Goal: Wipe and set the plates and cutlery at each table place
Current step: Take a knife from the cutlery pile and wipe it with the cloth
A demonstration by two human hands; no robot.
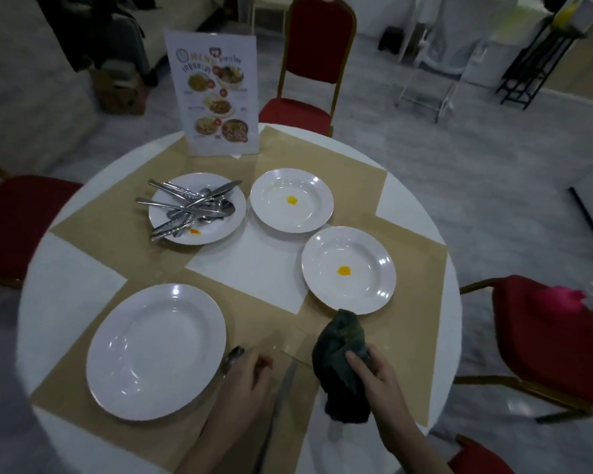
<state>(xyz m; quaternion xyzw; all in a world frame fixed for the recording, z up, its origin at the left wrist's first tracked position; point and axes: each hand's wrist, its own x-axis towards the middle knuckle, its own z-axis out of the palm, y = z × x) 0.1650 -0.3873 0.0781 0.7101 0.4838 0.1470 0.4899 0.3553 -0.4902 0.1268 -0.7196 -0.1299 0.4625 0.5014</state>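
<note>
A clean white plate (156, 352) lies on the near tan placemat. My left hand (245, 379) holds a spoon (233, 358) just right of that plate. A knife (281, 395) lies on the mat between my hands. My right hand (374, 372) grips a dark green cloth (341, 364). Two white plates carry a yellow stain each, one at the right (349, 270) and one at the far middle (291, 200). A fourth plate (220, 227), also stained, holds a pile of several knives, forks and spoons (189, 208).
The round white table (62, 285) carries tan placemats (117, 227) and an upright menu card (214, 94) at the far side. Red chairs stand at the left (14, 220), far (308, 73) and right (548, 340).
</note>
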